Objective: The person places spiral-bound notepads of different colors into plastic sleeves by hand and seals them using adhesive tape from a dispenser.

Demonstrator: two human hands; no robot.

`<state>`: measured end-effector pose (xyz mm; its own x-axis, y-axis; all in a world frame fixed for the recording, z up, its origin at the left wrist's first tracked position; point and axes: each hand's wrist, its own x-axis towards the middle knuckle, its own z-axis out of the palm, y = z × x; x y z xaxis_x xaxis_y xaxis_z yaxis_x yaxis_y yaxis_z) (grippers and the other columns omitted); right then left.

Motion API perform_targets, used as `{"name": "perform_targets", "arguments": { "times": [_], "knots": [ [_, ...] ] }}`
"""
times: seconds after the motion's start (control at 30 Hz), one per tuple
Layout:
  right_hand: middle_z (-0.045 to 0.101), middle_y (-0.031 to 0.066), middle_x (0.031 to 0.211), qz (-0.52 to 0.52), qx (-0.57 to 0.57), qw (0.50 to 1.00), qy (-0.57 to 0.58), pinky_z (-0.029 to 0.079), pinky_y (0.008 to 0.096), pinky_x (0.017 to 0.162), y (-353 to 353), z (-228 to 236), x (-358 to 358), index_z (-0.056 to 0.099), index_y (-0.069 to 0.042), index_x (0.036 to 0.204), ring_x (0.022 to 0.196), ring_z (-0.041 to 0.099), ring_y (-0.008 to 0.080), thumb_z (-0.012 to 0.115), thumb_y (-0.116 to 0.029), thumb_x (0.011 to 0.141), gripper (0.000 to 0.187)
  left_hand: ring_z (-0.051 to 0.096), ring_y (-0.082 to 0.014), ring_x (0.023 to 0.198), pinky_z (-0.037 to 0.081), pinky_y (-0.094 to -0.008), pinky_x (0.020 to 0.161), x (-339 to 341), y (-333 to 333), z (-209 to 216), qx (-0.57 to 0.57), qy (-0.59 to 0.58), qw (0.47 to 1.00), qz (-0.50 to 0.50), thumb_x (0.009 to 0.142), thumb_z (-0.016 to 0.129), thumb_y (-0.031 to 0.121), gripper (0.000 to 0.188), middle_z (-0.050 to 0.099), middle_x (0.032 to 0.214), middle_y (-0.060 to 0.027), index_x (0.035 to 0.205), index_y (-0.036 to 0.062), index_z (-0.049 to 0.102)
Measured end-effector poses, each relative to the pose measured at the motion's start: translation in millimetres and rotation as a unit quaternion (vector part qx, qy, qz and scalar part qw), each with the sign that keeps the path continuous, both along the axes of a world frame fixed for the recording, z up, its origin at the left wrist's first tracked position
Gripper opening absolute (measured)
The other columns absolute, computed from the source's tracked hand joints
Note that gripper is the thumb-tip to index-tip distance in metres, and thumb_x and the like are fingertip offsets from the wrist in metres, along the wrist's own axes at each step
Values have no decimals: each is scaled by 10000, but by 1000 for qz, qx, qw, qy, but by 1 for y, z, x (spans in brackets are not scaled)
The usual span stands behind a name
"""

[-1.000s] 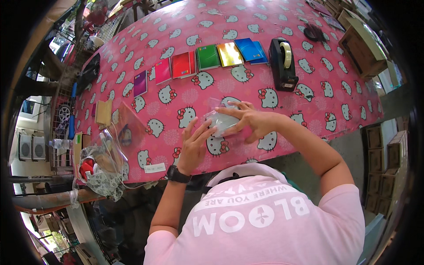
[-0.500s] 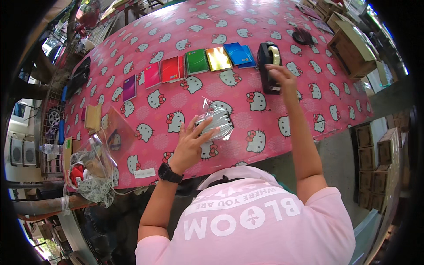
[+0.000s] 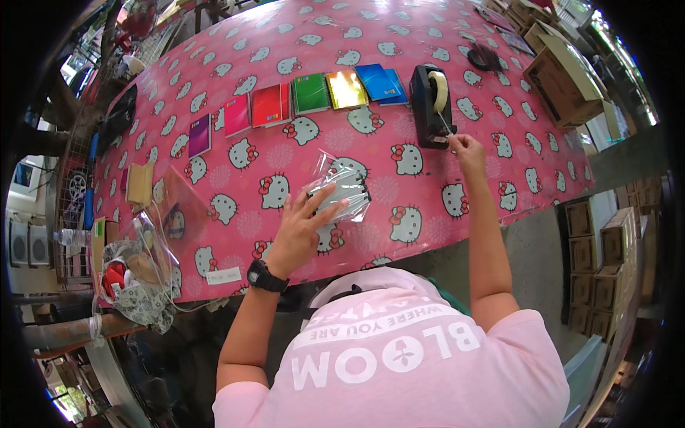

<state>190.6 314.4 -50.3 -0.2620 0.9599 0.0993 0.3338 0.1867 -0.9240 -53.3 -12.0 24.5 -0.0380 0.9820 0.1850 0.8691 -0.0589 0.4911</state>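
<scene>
My left hand [image 3: 303, 225] lies with fingers spread over a packet in clear plastic wrap [image 3: 347, 198], pressing it on the table. The packet looks grey-white with dark marks along its right edge; what is inside I cannot make out, and my fingers cover part of it. At the front end of a black tape dispenser [image 3: 425, 107], my right hand [image 3: 469, 151] has thumb and fingers pinched together on the end of the tape. A pale roll of tape [image 3: 439, 91] sits in the dispenser, with a strip running down toward my fingertips.
Small notebooks lie in a row beyond the packet: purple [image 3: 200, 135], pink [image 3: 237, 115], red [image 3: 268, 105], green [image 3: 310, 93], gold [image 3: 347, 90] and blue [image 3: 378, 82]. A plastic bag [image 3: 146, 267] occupies the near left corner. Cardboard boxes [image 3: 560, 82] stand at the far right.
My right hand has come down from above the tape roll to the dispenser's front end and now pinches the tape. My left hand stays on the packet. The whole view has shifted slightly.
</scene>
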Motion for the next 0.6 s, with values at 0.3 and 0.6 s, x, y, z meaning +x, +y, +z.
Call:
{"name": "perform_targets", "arguments": {
  "times": [0.3,0.6],
  "knots": [
    [602,32,665,-46,118,882,-454,432,235,588,12,28,9,649,-2,820,618,526,80,645,-271,797,270,316,-336,1274,205,-570,1031,-2,1,-2,16,49,999,-18,560,468,-140,823,327,1414,-41,1282,256,485],
    [605,78,651,562,30,778,-280,437,302,542,-124,145,-146,648,6,747,601,577,150,648,-387,774,394,247,-387,1307,198,-585,1035,-6,5,5,-15,53,998,-36,569,604,0,806,261,1455,-33,1298,309,455]
  ]
}}
